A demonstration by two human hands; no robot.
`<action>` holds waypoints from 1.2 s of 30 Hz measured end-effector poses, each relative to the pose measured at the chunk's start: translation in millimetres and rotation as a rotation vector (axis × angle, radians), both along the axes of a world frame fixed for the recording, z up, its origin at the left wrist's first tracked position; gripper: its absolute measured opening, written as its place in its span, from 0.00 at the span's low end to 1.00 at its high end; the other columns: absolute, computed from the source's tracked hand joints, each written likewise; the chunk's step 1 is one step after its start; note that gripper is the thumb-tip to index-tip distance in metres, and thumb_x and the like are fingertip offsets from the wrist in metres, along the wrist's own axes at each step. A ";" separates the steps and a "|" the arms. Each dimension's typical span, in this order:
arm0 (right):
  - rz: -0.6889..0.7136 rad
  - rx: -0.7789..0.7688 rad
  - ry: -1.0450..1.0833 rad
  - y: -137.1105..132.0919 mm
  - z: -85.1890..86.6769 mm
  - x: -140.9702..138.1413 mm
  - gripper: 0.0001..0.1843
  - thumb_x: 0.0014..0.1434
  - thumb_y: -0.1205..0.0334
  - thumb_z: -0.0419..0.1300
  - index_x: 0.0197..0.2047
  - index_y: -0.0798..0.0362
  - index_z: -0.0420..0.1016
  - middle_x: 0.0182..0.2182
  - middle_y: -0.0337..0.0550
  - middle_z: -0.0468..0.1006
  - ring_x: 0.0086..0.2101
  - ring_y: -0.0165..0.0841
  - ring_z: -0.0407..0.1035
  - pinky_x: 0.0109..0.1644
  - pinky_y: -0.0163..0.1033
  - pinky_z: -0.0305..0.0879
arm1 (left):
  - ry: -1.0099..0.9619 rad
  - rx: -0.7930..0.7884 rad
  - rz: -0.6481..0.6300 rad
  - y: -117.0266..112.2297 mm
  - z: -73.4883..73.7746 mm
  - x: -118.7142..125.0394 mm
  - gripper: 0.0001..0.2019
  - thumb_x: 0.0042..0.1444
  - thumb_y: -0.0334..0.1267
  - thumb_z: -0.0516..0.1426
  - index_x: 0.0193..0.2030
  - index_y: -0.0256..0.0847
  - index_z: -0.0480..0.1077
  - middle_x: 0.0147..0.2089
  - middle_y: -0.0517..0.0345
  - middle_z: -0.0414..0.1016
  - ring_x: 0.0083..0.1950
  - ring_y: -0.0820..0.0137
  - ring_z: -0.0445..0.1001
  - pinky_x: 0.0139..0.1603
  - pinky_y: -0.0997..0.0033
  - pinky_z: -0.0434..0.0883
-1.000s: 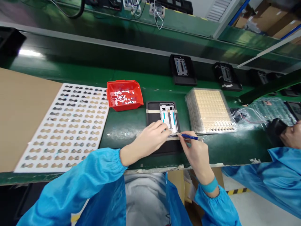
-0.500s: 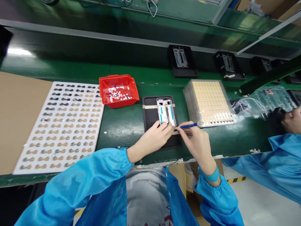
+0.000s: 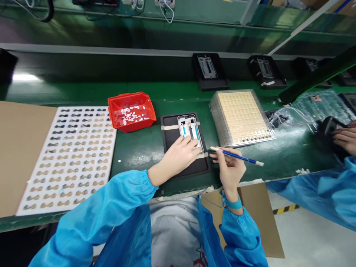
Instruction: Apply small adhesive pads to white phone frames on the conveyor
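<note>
Green bench (image 3: 133,163) is spreading beneath everything. Well left of the black tray (image 3: 171,138), a white sheet (image 3: 68,157) is lying. Near the tray's right side, a stack of clear plastic (image 3: 219,120) is standing; a red bin (image 3: 133,127) is sitting beyond the tray, to its left. Over the tray, the left hand (image 3: 179,157) is bending its fingers onto a phone frame (image 3: 193,129), which is lying at the tray's right; whether they are gripping it, I cannot tell. Just right of the tray, the right hand (image 3: 231,168) is gripping a pen (image 3: 239,156) between thumb and fingers.
</note>
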State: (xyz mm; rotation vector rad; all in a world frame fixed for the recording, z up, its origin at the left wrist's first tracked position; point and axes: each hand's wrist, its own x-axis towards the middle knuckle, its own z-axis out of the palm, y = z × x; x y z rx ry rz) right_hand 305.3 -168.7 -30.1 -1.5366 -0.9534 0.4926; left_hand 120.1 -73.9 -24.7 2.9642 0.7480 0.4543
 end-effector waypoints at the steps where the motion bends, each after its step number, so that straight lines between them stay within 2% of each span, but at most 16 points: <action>1: -0.003 0.003 0.003 0.1 -1.4 -0.2 0.18 0.67 0.45 0.72 0.45 0.50 0.76 0.39 0.47 0.91 0.31 0.42 0.88 0.29 0.39 0.86 | -0.020 -0.025 -0.004 4.0 -0.6 -0.4 0.10 0.76 0.35 0.55 0.50 0.41 0.79 0.48 0.50 0.79 0.50 0.58 0.74 0.49 0.60 0.67; 5: 0.016 0.013 0.030 -0.6 -4.5 -0.9 0.18 0.68 0.45 0.72 0.45 0.50 0.75 0.40 0.47 0.91 0.30 0.41 0.88 0.29 0.39 0.86 | -0.043 -0.095 -0.013 12.9 -2.7 0.8 0.10 0.77 0.38 0.56 0.48 0.42 0.80 0.47 0.52 0.79 0.51 0.59 0.72 0.50 0.60 0.67; 10: 0.041 -0.009 0.062 -1.6 -6.1 -3.2 0.17 0.67 0.45 0.71 0.45 0.49 0.76 0.40 0.46 0.90 0.30 0.39 0.87 0.30 0.38 0.86 | -0.051 -0.047 -0.014 15.5 -4.5 5.4 0.11 0.77 0.36 0.55 0.44 0.41 0.78 0.44 0.51 0.79 0.49 0.58 0.73 0.49 0.59 0.68; 14: 0.040 0.014 0.083 -1.9 -5.3 -5.1 0.15 0.67 0.48 0.72 0.45 0.50 0.77 0.40 0.45 0.90 0.30 0.38 0.87 0.31 0.37 0.86 | -0.228 -0.097 0.085 14.3 -1.8 2.8 0.11 0.76 0.33 0.52 0.42 0.40 0.74 0.40 0.53 0.79 0.44 0.61 0.74 0.48 0.61 0.71; 16: 0.041 0.003 0.074 -1.9 -4.5 -5.6 0.15 0.68 0.48 0.71 0.44 0.50 0.78 0.40 0.45 0.90 0.30 0.38 0.87 0.31 0.38 0.86 | -0.293 -0.127 0.065 10.8 -0.4 -1.8 0.10 0.76 0.31 0.51 0.43 0.40 0.73 0.41 0.53 0.80 0.44 0.63 0.76 0.50 0.63 0.72; 22: 0.056 0.009 0.044 -1.2 -5.1 -3.5 0.14 0.68 0.49 0.71 0.44 0.50 0.79 0.39 0.45 0.90 0.30 0.39 0.87 0.31 0.38 0.85 | -0.106 0.039 -0.128 -8.8 -4.9 -5.2 0.08 0.74 0.27 0.53 0.48 0.39 0.74 0.50 0.48 0.84 0.51 0.62 0.80 0.52 0.64 0.73; 26: 0.011 0.025 -0.008 1.3 -6.0 1.6 0.20 0.64 0.43 0.74 0.43 0.51 0.80 0.38 0.47 0.90 0.27 0.41 0.86 0.29 0.40 0.85 | 0.033 0.066 -0.178 -10.0 -3.2 4.5 0.06 0.74 0.30 0.57 0.52 0.37 0.76 0.51 0.46 0.84 0.53 0.61 0.80 0.54 0.62 0.72; 28: -0.021 0.039 -0.040 3.9 -5.1 4.6 0.23 0.62 0.39 0.75 0.42 0.51 0.80 0.35 0.48 0.90 0.25 0.42 0.85 0.26 0.41 0.84 | 0.006 0.058 -0.105 2.6 3.3 1.3 0.08 0.76 0.33 0.55 0.51 0.37 0.76 0.48 0.48 0.85 0.52 0.61 0.80 0.56 0.62 0.72; 29: -0.041 0.047 -0.056 5.4 -4.3 6.0 0.25 0.60 0.38 0.76 0.41 0.52 0.80 0.33 0.48 0.89 0.24 0.42 0.84 0.25 0.42 0.84 | -0.031 0.058 -0.028 12.5 8.3 -4.2 0.09 0.77 0.33 0.54 0.51 0.37 0.76 0.47 0.49 0.84 0.53 0.61 0.80 0.57 0.61 0.72; 32: -0.081 0.052 -0.117 8.6 -1.5 9.9 0.28 0.57 0.35 0.77 0.38 0.52 0.80 0.30 0.49 0.88 0.22 0.45 0.83 0.23 0.45 0.82 | -0.154 0.093 0.339 50.4 26.8 -34.0 0.13 0.78 0.32 0.50 0.52 0.38 0.77 0.50 0.49 0.84 0.55 0.61 0.79 0.60 0.59 0.70; 34: -0.096 0.047 -0.169 9.6 0.9 13.4 0.27 0.56 0.34 0.77 0.35 0.50 0.80 0.29 0.50 0.87 0.23 0.48 0.82 0.23 0.49 0.82 | -0.132 0.122 0.559 76.8 37.5 -56.8 0.14 0.77 0.28 0.49 0.53 0.36 0.77 0.52 0.47 0.84 0.59 0.58 0.78 0.62 0.56 0.69; 36: -0.069 0.035 -0.205 11.5 4.9 19.3 0.24 0.58 0.35 0.77 0.34 0.47 0.80 0.26 0.48 0.85 0.21 0.49 0.81 0.20 0.51 0.78 | -0.023 0.128 0.657 99.2 43.1 -74.1 0.15 0.75 0.25 0.50 0.52 0.34 0.79 0.49 0.44 0.85 0.61 0.54 0.77 0.65 0.52 0.67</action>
